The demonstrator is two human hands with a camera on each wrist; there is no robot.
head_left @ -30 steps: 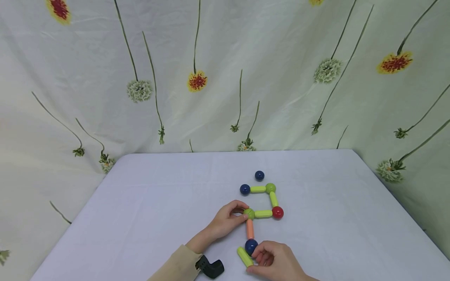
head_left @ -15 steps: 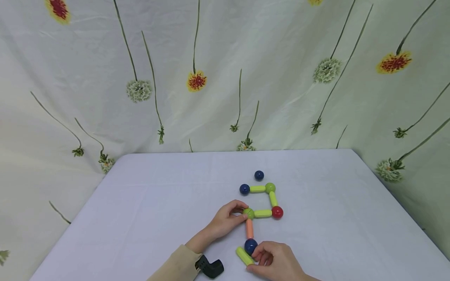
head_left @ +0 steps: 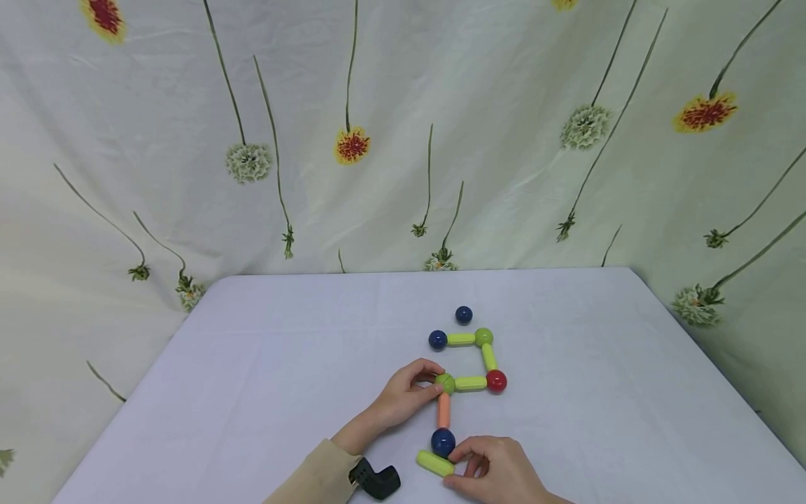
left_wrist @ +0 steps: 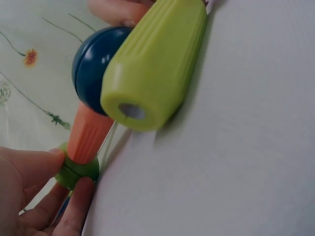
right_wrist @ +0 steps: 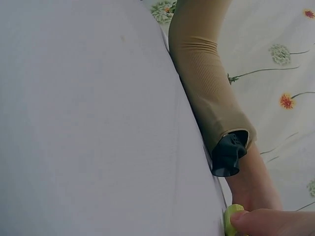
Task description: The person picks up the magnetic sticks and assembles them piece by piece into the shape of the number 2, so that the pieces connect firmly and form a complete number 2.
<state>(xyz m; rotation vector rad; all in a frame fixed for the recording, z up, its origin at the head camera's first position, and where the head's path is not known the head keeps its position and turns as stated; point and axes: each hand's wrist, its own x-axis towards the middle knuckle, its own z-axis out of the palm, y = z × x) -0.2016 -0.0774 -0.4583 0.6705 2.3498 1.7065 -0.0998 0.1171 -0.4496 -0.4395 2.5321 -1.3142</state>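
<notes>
My left hand point(head_left: 403, 399) pinches a green ball point(head_left: 446, 383) between thumb and fingers. From that ball an orange rod point(head_left: 444, 410) runs toward me to a dark blue ball point(head_left: 443, 442). A yellow-green rod point(head_left: 434, 463) lies slantwise at the near side of the blue ball. My right hand point(head_left: 497, 465) pinches this rod's right end, thumb on it, index finger at the blue ball. In the left wrist view the rod point(left_wrist: 155, 69) overlaps the blue ball point(left_wrist: 96, 69), and its near end shows a round metal disc. The right wrist view shows my thumb pressed on the rod point(right_wrist: 232, 219).
Joined to the held green ball, yellow-green rods point(head_left: 471, 383) link a red ball point(head_left: 497, 381), another green ball point(head_left: 484, 337) and a blue ball point(head_left: 437, 340). One loose blue ball point(head_left: 464, 315) lies farther back on the white-covered table point(head_left: 302, 350). A flowered curtain point(head_left: 390, 84) hangs behind.
The yellow-green rod has turned flatter, its left end swinging down and left. The blue ball and the lower end of the orange rod have shifted slightly left. My left hand stays in place.
</notes>
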